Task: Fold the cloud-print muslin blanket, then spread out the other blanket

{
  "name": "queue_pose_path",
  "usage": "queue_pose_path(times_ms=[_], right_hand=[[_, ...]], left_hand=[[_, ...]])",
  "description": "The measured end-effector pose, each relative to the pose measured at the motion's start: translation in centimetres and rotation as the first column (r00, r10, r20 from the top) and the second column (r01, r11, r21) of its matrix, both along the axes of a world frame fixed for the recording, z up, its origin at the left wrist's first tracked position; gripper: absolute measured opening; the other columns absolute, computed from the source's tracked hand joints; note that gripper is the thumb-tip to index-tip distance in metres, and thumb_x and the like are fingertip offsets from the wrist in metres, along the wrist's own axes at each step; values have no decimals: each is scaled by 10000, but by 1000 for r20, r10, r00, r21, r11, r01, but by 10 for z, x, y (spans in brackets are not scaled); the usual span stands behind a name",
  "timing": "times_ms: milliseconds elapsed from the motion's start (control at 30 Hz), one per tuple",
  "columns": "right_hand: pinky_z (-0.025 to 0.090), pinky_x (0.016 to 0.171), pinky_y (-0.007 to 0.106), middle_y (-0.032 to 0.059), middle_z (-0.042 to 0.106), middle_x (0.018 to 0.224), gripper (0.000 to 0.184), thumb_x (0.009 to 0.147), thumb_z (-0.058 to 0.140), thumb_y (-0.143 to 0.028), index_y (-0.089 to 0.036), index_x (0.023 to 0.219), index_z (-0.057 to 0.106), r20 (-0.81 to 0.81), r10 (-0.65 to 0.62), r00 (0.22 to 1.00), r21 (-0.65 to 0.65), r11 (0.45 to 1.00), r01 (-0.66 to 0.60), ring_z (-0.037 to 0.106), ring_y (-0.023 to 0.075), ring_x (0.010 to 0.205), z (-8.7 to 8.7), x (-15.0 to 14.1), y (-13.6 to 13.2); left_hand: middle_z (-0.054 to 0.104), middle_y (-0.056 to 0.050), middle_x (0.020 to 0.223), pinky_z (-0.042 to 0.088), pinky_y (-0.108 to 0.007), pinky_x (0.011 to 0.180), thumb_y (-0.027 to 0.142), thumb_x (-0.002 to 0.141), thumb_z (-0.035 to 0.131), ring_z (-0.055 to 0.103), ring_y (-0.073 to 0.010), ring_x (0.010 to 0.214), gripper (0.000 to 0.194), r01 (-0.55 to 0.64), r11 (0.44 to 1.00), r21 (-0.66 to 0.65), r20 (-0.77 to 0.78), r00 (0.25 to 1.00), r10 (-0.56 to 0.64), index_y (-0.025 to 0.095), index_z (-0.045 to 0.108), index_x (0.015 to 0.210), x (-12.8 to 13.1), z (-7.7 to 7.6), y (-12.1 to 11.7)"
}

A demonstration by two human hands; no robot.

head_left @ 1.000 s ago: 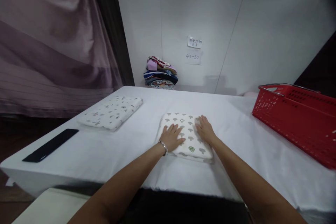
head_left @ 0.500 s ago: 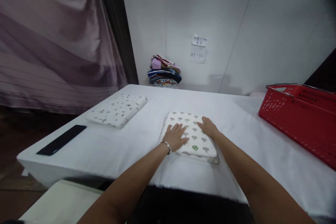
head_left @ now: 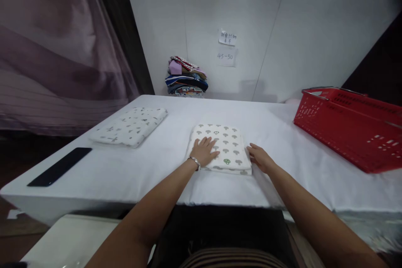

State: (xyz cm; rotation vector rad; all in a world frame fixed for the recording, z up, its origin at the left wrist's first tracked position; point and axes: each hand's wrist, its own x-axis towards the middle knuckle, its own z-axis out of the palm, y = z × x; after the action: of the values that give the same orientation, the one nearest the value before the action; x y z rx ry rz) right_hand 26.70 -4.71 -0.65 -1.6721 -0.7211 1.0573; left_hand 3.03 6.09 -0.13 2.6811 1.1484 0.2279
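Note:
A folded white cloth [head_left: 230, 146] with grey and green mushroom prints lies near the front of the white-covered table [head_left: 150, 176]. My left hand [head_left: 203, 152] rests flat on its left part, fingers spread, with a bracelet at the wrist. Just off the cloth's right edge is my right hand [head_left: 260, 158], its fingers slightly curled and apart, holding nothing. Whether its fingertips touch the cloth's side is hard to see. Farther left lies a second folded white cloth [head_left: 132, 127] with small dark prints.
A red basket [head_left: 345, 125] with metal handles stands on the right. At the front left lies a flat black object [head_left: 59, 166]. A pile of folded clothes [head_left: 186, 77] sits against the back wall, beside paper notes [head_left: 226, 56]. A pale lid-like surface [head_left: 72, 238] is below the table edge.
My right hand has come off the cloth's top to beside its right edge. The cloth's near edge looks straighter. My left hand stays on it. The view has shifted.

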Motion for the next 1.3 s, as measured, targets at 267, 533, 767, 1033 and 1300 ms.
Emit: queue_pose_path(times_ms=[267, 533, 767, 1033, 1300], right_hand=[[507, 576, 262, 113, 669, 819, 344, 886, 422, -416, -115, 935, 582, -268, 153, 951, -100, 978, -185, 615, 152, 638, 10, -1, -21], [523, 543, 271, 86, 668, 753, 359, 856, 468, -463, -133, 923, 596, -306, 136, 942, -109, 978, -177, 611, 159, 604, 4, -8, -21], [528, 594, 274, 75, 668, 844, 323, 766, 613, -441, -162, 926, 581, -268, 162, 950, 5, 986, -166, 617, 157, 669, 7, -18, -26], [522, 579, 280, 76, 669, 957, 338, 741, 624, -284, -198, 1056, 533, -248, 166, 955, 44, 986, -160, 636, 182, 746, -3, -18, -23], [535, 706, 343, 83, 670, 1003, 419, 748, 627, -289, -194, 1142, 518, -384, 178, 906, 161, 979, -125, 645, 205, 831, 9, -33, -29]], left_hand=[[374, -26, 1403, 77, -459, 1092, 479, 880, 356, 242, -220, 1322, 443, 39, 997, 61, 81, 996, -44, 275, 459, 1259, -1, 13, -14], [338, -35, 1421, 210, -406, 1065, 471, 851, 445, 267, -215, 1309, 520, 367, 919, 141, 89, 920, -381, 280, 361, 1327, 15, 8, -65], [424, -7, 1361, 205, -429, 1056, 277, 903, 370, 288, -200, 1298, 381, 343, 909, 236, 50, 930, -364, 310, 398, 1281, 18, -5, -70], [328, -29, 1426, 144, -449, 1088, 372, 860, 456, 243, -211, 1320, 502, 305, 928, 215, 15, 949, -315, 283, 324, 1336, 4, -2, -68], [305, -50, 1436, 150, -456, 1091, 124, 758, 468, 251, -216, 1313, 669, 206, 929, 307, 35, 973, -227, 234, 245, 1379, -6, 0, -80]])
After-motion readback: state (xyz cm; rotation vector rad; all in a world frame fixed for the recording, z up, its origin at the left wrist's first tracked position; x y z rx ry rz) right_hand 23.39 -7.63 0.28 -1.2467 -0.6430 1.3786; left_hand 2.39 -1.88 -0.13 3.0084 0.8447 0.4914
